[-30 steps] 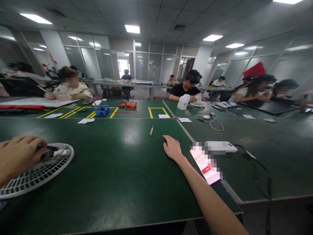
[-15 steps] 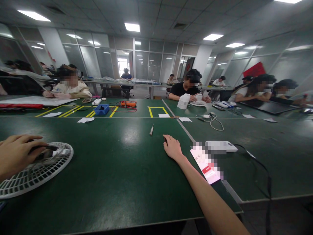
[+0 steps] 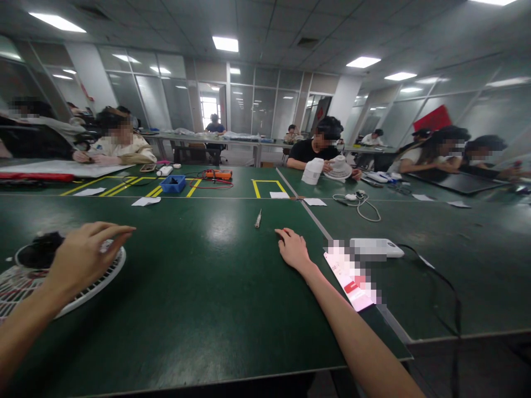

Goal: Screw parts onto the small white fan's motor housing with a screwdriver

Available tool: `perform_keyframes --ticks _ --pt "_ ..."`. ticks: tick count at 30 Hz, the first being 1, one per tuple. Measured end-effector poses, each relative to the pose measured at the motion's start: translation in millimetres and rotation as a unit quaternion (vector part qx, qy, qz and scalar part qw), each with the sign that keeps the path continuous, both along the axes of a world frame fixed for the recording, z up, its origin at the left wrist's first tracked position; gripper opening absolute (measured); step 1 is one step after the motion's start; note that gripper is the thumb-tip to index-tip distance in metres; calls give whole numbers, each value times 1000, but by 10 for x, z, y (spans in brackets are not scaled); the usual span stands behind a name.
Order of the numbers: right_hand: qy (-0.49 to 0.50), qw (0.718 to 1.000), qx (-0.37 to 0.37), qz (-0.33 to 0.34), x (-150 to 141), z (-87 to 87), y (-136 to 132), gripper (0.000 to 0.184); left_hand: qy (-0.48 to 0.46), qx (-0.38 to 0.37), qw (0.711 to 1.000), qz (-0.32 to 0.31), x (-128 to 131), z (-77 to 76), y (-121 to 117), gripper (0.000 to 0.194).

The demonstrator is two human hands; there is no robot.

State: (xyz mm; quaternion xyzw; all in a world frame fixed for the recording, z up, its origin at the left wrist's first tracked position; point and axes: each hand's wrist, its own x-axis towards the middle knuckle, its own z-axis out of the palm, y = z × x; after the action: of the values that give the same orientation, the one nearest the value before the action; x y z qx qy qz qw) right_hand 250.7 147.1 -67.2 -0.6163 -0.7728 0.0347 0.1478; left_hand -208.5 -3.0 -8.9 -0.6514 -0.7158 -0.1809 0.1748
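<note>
My left hand [image 3: 85, 255] hovers over a round white fan grille [image 3: 118, 266] at the left edge. Its fingers stretch to the right, thumb apart from them, and nothing shows in its grasp. A black motor-like part [image 3: 40, 250] sits on the grille behind my wrist; my forearm hides some of the grille. My right hand [image 3: 292, 249] lies palm down on the green table [image 3: 199, 309], fingers slightly spread and holding nothing. Just beyond it, to the left, lies a small screwdriver with a clear handle [image 3: 258, 219]. A lit phone [image 3: 352, 287] rests beside my right forearm.
Right of my hand lies a white power bank [image 3: 373, 248] with a black cable [image 3: 456, 301]. A coiled white cable [image 3: 365, 204], paper slips [image 3: 146, 201], a blue bin [image 3: 173, 183] and an orange meter [image 3: 218, 174] lie farther back. Across the table a person [image 3: 315, 149] handles white fan parts.
My left hand has come off the black part on the grille and moved right, fingers extending. My right hand stays put. The person opposite has tilted up a white grille.
</note>
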Motion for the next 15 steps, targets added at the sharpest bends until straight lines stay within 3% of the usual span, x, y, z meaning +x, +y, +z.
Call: perform_keyframes --ticks 4,9,15 --pt "-1 1000 2 3 5 10 -19 46 -27 -63 992 -106 565 -219 255 46" --pt "1 1000 -6 1 13 32 -42 44 -67 -88 970 -218 1250 -534 526 39" --pt "1 1000 -14 -1 6 14 -36 44 -101 -102 947 -289 2080 -673 693 36"
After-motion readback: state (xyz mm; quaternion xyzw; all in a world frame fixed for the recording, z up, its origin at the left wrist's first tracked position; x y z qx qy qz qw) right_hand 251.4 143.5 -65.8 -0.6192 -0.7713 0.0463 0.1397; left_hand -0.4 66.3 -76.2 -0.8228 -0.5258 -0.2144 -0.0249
